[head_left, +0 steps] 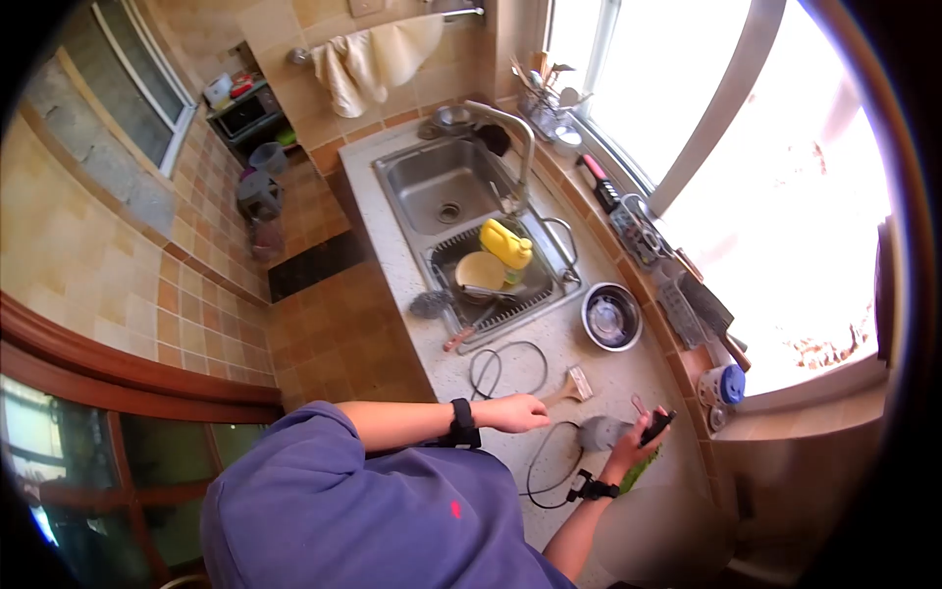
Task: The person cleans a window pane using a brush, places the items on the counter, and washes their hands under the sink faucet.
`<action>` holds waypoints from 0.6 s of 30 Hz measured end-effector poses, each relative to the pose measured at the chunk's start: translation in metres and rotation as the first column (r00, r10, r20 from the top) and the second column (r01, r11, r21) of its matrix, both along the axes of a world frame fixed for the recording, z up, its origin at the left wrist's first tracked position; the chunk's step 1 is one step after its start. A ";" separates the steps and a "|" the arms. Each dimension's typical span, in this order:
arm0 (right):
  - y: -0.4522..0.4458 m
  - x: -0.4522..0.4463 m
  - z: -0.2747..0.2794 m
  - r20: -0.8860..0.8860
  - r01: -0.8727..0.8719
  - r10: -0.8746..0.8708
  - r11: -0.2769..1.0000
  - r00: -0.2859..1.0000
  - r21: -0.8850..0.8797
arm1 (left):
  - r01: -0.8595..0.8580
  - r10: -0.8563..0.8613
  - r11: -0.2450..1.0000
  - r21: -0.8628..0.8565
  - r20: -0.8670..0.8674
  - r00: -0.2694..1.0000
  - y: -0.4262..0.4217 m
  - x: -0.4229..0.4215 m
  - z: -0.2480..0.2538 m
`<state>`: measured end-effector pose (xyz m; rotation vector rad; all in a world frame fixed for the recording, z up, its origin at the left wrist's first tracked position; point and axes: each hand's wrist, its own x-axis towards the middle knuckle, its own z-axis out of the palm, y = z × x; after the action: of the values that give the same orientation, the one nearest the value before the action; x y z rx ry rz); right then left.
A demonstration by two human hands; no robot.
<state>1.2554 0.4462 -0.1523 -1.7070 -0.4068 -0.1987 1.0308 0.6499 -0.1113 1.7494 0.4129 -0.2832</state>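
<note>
My left hand (515, 413) is over the counter's front part, its fingers curled around the handle end of a wide brush (569, 388) with pale bristles. My right hand (636, 450) is closed on a small black object (657, 427), further right. Beside the right hand sits a rounded grey object (601, 433), partly hidden by the fingers. A black cable (531, 478) loops on the counter between the hands. Some green leaves (640, 473) show behind the right wrist.
A double sink (442, 187) holds a yellow bottle (506, 242) and a round tan item (480, 271). A metal bowl (611, 317), a grey scrubber (429, 304) and more cable (488, 370) lie on the counter (392, 257). Knives and racks (638, 231) line the sill.
</note>
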 end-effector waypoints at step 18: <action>-0.005 -0.054 0.019 -0.026 0.258 -0.278 0.918 0.960 -0.303 | 0.032 0.011 0.981 -0.192 0.219 0.976 0.099 -0.167 0.245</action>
<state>1.2015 0.4407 -0.1336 -2.0605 -0.1528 -0.2894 0.8642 0.7489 0.1337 1.5707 0.2084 -0.1301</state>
